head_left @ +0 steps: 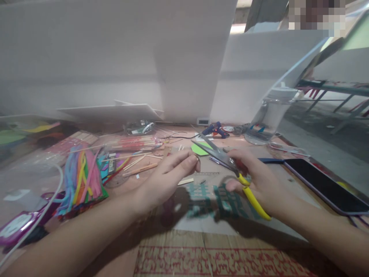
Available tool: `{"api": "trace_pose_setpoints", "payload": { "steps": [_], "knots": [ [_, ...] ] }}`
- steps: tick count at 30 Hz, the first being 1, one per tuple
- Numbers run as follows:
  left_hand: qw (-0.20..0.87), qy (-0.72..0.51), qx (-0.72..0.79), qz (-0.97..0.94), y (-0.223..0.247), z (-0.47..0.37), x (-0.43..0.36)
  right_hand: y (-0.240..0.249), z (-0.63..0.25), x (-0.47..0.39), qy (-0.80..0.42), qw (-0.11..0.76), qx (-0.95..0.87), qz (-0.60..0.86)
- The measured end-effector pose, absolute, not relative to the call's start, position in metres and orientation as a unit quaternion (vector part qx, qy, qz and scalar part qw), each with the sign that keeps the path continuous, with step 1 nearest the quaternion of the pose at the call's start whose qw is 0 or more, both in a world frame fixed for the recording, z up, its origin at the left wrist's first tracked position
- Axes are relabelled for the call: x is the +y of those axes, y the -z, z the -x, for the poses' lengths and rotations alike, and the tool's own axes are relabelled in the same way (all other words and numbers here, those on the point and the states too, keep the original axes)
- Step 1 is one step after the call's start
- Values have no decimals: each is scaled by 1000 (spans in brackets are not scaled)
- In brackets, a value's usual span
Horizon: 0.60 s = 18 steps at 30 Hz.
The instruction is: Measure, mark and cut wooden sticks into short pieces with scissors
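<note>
In my right hand (256,181) is a pair of scissors (230,163) with yellow handles. Their blades are parted and point up and to the left. My left hand (175,167) is closed in a pinch just left of the blades; whatever sits between its fingertips is too small to make out. A bright green paper piece (201,148) lies on the table behind the blades. Below my hands is a sheet with teal lettering (198,200), partly in shadow. A short pale stick (186,181) lies by my left hand.
Left are colourful pipe cleaners (83,177) and bagged wooden sticks (129,142). A blue glue gun (216,130) lies at the back, before a tall white board (115,57). On the right are a clear water bottle (265,115) and a phone (325,184). Another person is partly visible beyond.
</note>
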<state>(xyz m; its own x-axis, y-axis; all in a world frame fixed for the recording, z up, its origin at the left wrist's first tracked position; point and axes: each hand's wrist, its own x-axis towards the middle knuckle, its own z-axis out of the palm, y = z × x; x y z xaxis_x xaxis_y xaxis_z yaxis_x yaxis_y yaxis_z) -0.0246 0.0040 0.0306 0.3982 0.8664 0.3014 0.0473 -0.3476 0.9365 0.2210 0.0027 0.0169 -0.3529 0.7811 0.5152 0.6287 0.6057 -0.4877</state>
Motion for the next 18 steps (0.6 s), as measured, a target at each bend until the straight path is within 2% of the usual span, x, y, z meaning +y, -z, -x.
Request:
{"api": "trace_pose_setpoints", "payload": {
  "steps": [7,13,18],
  "knots": [
    [437,-407,428,-678,-34,25,5,-15,-217,2,-104,381,-822,411],
    [433,-440,386,-686,-33,25,5,-16,-216,2,-104,369,-822,421],
    [421,-433,420,-677,-37,22,4,-12,-218,4,-99,369,-827,412]
  ]
}}
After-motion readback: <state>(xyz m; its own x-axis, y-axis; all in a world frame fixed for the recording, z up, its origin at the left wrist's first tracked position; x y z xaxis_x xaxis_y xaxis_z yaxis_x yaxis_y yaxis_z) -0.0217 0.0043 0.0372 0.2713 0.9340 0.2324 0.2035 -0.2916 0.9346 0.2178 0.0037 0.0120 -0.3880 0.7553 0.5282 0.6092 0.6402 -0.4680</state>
